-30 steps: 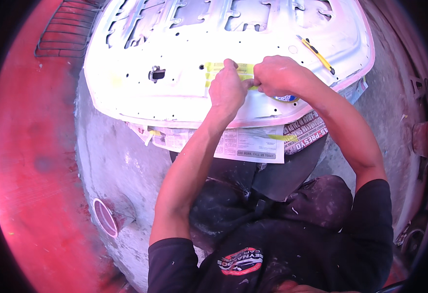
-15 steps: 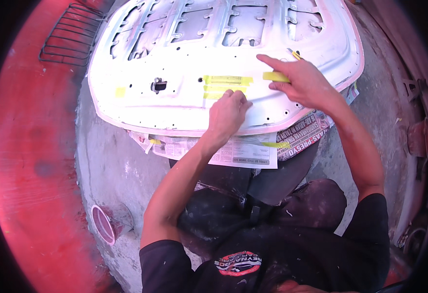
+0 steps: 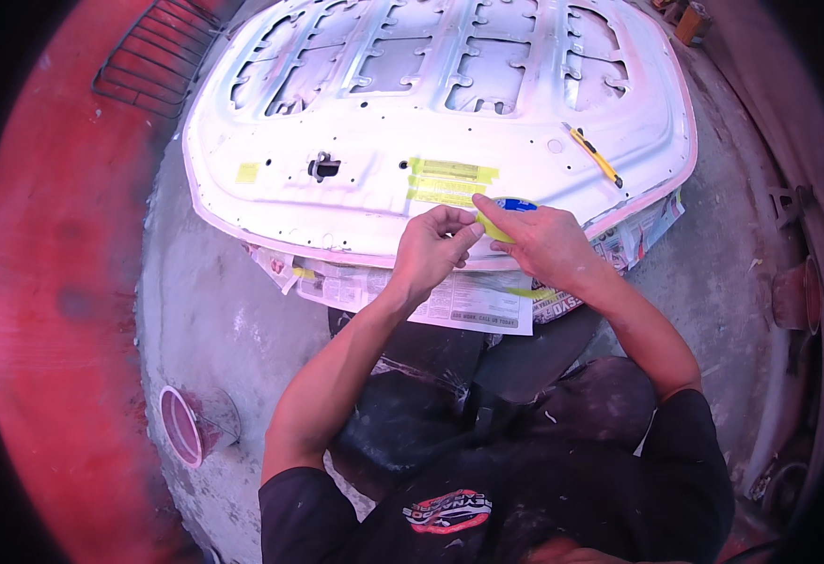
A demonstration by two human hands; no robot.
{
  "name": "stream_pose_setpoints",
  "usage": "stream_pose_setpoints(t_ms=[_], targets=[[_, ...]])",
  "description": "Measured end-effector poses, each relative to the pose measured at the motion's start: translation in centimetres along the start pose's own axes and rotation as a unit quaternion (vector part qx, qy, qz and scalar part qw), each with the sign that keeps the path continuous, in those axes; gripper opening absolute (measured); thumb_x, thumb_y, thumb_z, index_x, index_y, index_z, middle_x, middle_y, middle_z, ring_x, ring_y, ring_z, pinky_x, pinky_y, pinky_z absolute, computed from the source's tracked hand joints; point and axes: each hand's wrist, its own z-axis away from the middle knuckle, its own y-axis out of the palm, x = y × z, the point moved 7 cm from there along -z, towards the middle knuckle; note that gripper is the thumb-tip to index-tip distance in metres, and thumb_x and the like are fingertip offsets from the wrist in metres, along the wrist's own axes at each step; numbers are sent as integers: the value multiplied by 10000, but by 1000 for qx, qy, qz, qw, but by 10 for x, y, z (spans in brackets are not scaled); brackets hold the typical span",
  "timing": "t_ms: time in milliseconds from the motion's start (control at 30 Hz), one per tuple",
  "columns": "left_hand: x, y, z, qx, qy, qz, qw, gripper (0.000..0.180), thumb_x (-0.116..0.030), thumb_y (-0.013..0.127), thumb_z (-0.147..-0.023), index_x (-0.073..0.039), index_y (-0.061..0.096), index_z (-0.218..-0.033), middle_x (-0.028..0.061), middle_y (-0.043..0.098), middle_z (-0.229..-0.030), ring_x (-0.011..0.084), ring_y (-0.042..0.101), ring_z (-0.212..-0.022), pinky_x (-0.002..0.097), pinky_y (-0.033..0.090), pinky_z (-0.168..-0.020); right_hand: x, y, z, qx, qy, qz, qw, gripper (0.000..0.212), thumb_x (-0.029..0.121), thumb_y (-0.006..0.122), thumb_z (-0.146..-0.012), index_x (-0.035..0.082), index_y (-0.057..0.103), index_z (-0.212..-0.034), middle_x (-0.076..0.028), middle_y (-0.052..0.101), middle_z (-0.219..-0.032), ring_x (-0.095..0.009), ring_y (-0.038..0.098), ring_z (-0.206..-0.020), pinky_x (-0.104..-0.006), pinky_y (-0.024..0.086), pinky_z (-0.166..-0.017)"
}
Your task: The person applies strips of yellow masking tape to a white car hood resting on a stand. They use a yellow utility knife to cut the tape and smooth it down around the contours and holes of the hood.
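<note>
Two hands meet at a tape roll over a white panel

Nearest is the person's dark shirt (image 3: 543, 498), with a red-and-white emblem on the chest, and beyond it the dark trousers (image 3: 581, 404). To the left, a pinkish tub (image 3: 181, 428) lies tipped on the grey floor (image 3: 243, 338). Past the knees, newspaper sheets (image 3: 412, 301) hang out from under the near edge of a white metal panel (image 3: 337, 226).

Above that near edge, the right hand (image 3: 539, 240) is closed around a roll of yellow tape (image 3: 517, 203), its blue centre showing beyond the thumb. The left hand (image 3: 440, 244) is at the roll's left side, fingers curled and thumb drawn in close to the forefinger; whether it pinches the tape's end cannot be told.

Just beyond the hands, yellow tape strips (image 3: 449, 183) lie side by side on the panel. A small yellow square (image 3: 247, 173) sits well to their left, past a dark, irregular opening (image 3: 324, 167). To the right, a yellow-and-black utility knife (image 3: 594, 155) lies slantwise on the panel. Farther off, large cutouts (image 3: 487, 75) run across the panel's far part, and a dark wire rack (image 3: 153, 61) stands out past its left edge.
</note>
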Motion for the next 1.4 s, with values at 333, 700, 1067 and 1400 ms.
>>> stream_pose_setpoints(t_ms=[333,700,1067,1400], targets=[[-24,-43,-26,-170,166,-174,956,179,-149,685,-925,8,603,-893,94,692,-799,110,569,-577,292,464,-535,-5,-5,-18,40,64,-55,996,544,188,714,-874,178,560,-1395,-130,630,-806,-331,668,-713,-418,506,-643],[-20,-80,-79,-233,174,-309,906,416,-150,709,-875,-6,487,-1196,185,745,-935,281,708,-701,386,530,-721,-48,5,-65,313,152,126,929,300,239,612,-948,239,704,-1234,-86,727,-931,-280,704,-868,-420,552,-723],[4,-69,-68,-194,238,-442,843,331,-140,686,-896,-96,589,-1209,117,753,-899,259,708,-659,374,540,-630,-49,34,-67,327,130,144,925,183,170,613,-913,164,763,-1018,-74,731,-922,-281,709,-877,-406,566,-714],[-3,-62,-64,-206,286,-501,790,187,-127,672,-903,-91,676,-1087,114,740,-913,288,707,-719,392,547,-657,-55,44,-72,348,117,156,917,323,124,620,-841,217,740,-1126,-73,722,-897,-283,707,-873,-429,565,-696]])
